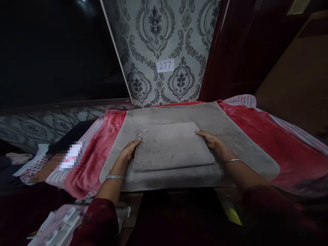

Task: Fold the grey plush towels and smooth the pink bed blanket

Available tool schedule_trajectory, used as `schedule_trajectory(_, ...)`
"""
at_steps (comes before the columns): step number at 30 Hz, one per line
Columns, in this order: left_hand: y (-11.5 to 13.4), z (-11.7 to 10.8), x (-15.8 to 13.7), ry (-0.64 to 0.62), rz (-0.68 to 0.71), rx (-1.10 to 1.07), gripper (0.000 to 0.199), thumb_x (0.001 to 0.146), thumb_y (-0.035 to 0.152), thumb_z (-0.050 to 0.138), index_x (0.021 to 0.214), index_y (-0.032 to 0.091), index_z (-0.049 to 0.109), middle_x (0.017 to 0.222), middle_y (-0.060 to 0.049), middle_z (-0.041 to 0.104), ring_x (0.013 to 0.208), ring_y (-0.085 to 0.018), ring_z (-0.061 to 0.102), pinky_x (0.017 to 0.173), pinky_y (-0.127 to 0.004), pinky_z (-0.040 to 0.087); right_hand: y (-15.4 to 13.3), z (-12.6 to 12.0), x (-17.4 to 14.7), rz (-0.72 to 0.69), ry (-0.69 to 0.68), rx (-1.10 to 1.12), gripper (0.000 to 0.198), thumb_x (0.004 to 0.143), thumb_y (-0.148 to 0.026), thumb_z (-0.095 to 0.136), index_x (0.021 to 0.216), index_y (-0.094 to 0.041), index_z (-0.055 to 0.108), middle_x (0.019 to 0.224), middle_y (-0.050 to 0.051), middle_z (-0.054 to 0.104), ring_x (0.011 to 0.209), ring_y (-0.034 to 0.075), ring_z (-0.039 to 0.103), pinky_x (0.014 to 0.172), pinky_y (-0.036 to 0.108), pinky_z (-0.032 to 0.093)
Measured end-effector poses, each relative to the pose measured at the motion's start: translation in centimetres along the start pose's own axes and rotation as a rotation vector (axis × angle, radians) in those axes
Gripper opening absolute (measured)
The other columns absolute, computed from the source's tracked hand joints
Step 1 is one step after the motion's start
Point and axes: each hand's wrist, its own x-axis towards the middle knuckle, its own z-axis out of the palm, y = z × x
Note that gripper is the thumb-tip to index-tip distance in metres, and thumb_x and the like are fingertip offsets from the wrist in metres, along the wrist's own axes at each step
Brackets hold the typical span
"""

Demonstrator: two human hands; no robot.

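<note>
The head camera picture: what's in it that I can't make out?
All in the head view:
Underside of the gray slab: hidden by its top face.
How far the left hand and right hand reach beneath it: hidden by the slab.
Marks on the white item at left: blurred by pixelation.
Dark panel, full extent: cut off by the top and left edges.

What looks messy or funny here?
The flat, grey, rectangular slab looks blotchy at its far corner near the left hand, with dark specks; I can't tell if that's dirt or damage. Also, a white paper label handwritten "277" looks odd on the fancy grey patterned wallpaper.
</note>
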Motion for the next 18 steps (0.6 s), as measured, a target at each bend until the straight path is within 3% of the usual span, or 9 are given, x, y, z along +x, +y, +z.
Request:
schedule_trajectory(3, 0.9, 0.6, 0.5, 0.054, 0.005, 0.052, 0.048, 0.061, 0.055, 0.088, 0.079, 0.013, 0.073, 0.071, -0.012, 0.076, 0.070, -0.027, 0.074, 0.065, -0.034, 0.057, 0.3, -0.6, 1.5, 0.018, 0.032, -0.010, 0.028, 0.082, -0.027, 0.072, 0.108, -0.020, 0.066, 0.089, 0.007, 0.078, 0.073, 0.022, 0.072, 0.070, 0.034, 0.061)
schedule_trajectory(5, 1.2, 1.1, 0.8, 0.104, 0.082, 0.101, 0.050, 0.060, 0.057, 0.088, 0.076, 0.013, 0.071, 0.067, -0.009, 0.074, 0.064, -0.025, 0.072, 0.060, -0.032, 0.055, 0.5, -0.7, 2.2, -0.028, 0.041, -0.045, 0.036, 0.075, -0.028, 0.077, 0.108, -0.019, 0.065, 0.086, 0.005, 0.077, 0.070, 0.022, 0.070, 0.067, 0.033, 0.059)
schedule_trajectory(8, 1.2, 1.7, 1.0, 0.152, 0.235, 0.142, 0.054, 0.058, 0.060, 0.087, 0.078, 0.013, 0.070, 0.065, -0.004, 0.072, 0.064, -0.022, 0.069, 0.058, -0.029, 0.051, 0.9, -0.8, 2.5, -0.163, 0.086, -0.072, 0.044, 0.068, -0.030, 0.079, 0.108, -0.019, 0.066, 0.088, 0.004, 0.077, 0.071, 0.021, 0.069, 0.067, 0.032, 0.057)
schedule_trajectory(13, 1.5, 2.1, 1.2, 0.174, 0.434, 0.152, 0.065, 0.055, 0.068, 0.083, 0.088, 0.014, 0.071, 0.073, -0.002, 0.073, 0.075, -0.022, 0.069, 0.064, -0.027, 0.050, 1.0, -1.5, 2.4, -0.395, 0.106, -0.082, 0.060, 0.066, -0.039, 0.079, 0.122, -0.022, 0.065, 0.110, 0.005, 0.077, 0.092, 0.025, 0.072, 0.080, 0.036, 0.059)
schedule_trajectory(15, 1.6, 2.2, 1.5, 0.175, 0.392, 0.160, 0.064, 0.055, 0.069, 0.083, 0.086, 0.014, 0.070, 0.071, -0.002, 0.072, 0.076, -0.023, 0.069, 0.065, -0.028, 0.051, 1.3, -1.8, 2.5, -0.404, 0.142, -0.118, 0.061, 0.069, -0.041, 0.076, 0.125, -0.022, 0.065, 0.114, 0.006, 0.076, 0.097, 0.027, 0.072, 0.085, 0.040, 0.060)
schedule_trajectory(18, 1.2, 2.1, 1.5, 0.162, 0.257, 0.167, 0.062, 0.054, 0.068, 0.085, 0.080, 0.014, 0.070, 0.068, -0.004, 0.070, 0.076, -0.026, 0.070, 0.067, -0.032, 0.054, 2.3, -2.3, 2.6, -0.293, 0.226, -0.203, 0.057, 0.075, -0.043, 0.070, 0.128, -0.022, 0.065, 0.116, 0.009, 0.076, 0.104, 0.029, 0.071, 0.090, 0.045, 0.059)
